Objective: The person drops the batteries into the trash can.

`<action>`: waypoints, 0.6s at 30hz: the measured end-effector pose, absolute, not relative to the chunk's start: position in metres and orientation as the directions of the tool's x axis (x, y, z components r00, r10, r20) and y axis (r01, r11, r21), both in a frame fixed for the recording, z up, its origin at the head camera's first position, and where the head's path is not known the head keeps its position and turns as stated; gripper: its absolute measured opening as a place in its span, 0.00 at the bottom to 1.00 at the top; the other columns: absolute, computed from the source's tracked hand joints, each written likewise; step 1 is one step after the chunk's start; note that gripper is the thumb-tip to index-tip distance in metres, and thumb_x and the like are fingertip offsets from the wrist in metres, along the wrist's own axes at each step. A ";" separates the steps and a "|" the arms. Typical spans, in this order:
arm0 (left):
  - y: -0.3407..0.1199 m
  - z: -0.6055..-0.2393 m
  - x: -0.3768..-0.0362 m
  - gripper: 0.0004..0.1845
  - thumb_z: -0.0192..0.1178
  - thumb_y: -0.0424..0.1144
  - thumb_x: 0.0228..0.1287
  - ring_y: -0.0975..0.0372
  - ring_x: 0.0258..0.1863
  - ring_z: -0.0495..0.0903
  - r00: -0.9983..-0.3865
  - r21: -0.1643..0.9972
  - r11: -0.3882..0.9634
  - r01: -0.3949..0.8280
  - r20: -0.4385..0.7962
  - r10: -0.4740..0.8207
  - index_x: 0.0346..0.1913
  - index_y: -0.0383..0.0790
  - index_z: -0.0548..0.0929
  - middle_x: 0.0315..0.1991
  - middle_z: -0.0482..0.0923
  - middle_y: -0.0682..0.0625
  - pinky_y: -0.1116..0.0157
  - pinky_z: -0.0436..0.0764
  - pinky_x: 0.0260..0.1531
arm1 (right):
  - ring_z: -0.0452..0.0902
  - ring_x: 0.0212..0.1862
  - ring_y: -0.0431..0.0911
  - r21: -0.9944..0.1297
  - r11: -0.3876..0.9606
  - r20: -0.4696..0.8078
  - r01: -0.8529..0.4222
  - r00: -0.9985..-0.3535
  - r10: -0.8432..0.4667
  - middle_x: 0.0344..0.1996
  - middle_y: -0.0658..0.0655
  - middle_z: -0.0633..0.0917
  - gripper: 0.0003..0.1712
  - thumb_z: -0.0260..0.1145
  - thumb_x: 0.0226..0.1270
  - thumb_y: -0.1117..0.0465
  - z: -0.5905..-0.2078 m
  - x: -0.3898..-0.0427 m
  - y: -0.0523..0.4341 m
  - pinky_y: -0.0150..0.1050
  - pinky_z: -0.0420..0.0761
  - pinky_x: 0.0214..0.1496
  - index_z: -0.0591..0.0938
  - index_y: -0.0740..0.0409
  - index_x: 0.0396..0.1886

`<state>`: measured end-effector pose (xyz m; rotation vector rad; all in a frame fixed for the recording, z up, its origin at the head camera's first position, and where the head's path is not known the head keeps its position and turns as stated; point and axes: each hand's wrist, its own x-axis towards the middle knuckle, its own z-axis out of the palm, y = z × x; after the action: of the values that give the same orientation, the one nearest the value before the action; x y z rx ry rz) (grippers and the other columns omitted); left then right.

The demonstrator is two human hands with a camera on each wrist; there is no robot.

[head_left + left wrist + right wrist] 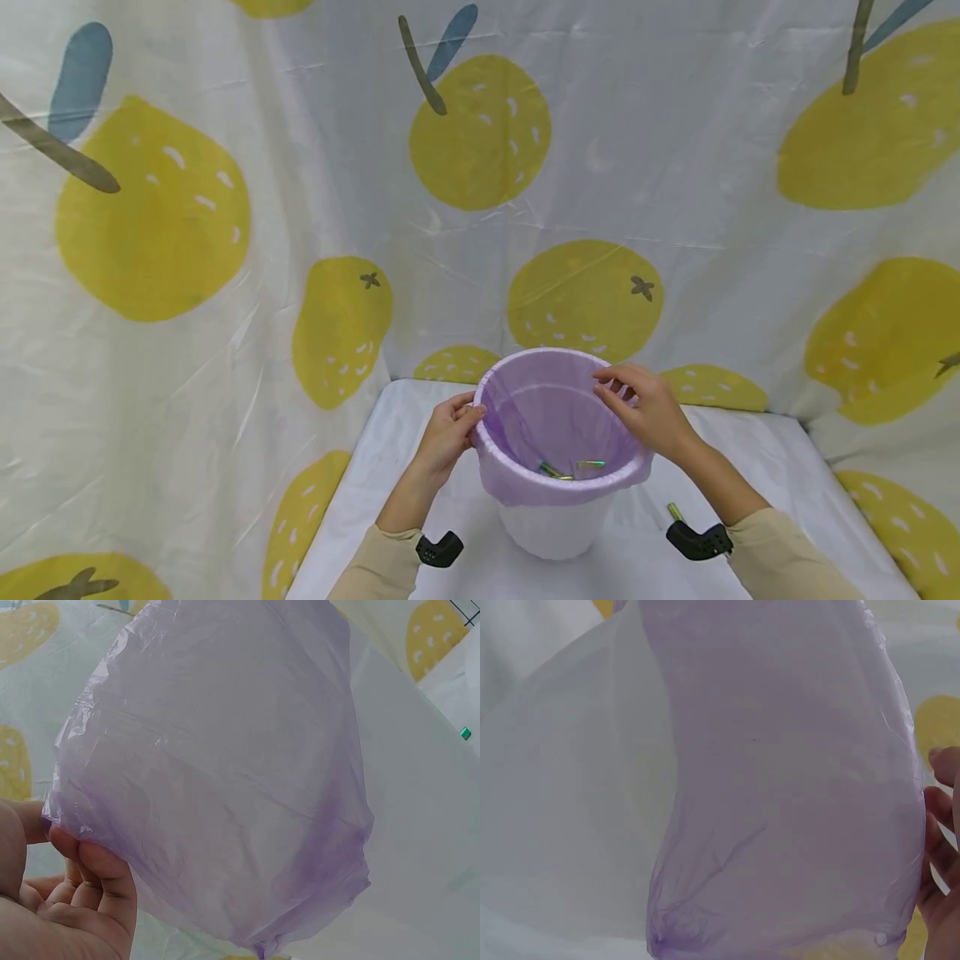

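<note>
A white bin (553, 532) stands upright, lined with a thin purple plastic bag (566, 493) folded down over its rim. At the bin's left rim, my left hand (446, 435) pinches the bag's edge between thumb and fingers; the left wrist view shows the film (225, 787) running into that pinch. My right hand (651, 410) is over the right rim, its fingers loosely bent and holding nothing visible. From the right wrist, those fingers (939, 840) show just beside the bag's edge. Several small shiny green-gold cylinders (591, 463) lie at the bottom inside the lined bin.
Another shiny green-gold cylinder (673, 511) lies on the white-covered table (420, 408), right of the bin and partly behind the right wrist camera (699, 542). A fruit-printed curtain (465, 275) hangs behind and along both sides.
</note>
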<state>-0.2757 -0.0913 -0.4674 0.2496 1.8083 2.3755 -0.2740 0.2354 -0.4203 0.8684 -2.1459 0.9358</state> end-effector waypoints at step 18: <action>-0.089 -0.467 -0.276 0.25 0.58 0.28 0.75 0.68 0.24 0.74 -0.976 0.958 -0.285 -0.031 0.033 0.217 0.69 0.20 0.68 0.30 0.78 0.53 0.71 0.77 0.25 | 0.76 0.33 0.38 -0.376 0.589 0.720 -0.715 -0.625 -0.300 0.35 0.47 0.85 0.16 0.75 0.58 0.76 -0.423 -0.259 0.258 0.27 0.79 0.33 0.88 0.60 0.44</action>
<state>-0.2756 -0.0889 -0.4666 0.2351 1.7751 2.3896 -0.2585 0.2575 -0.4228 0.8027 -2.2109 0.8894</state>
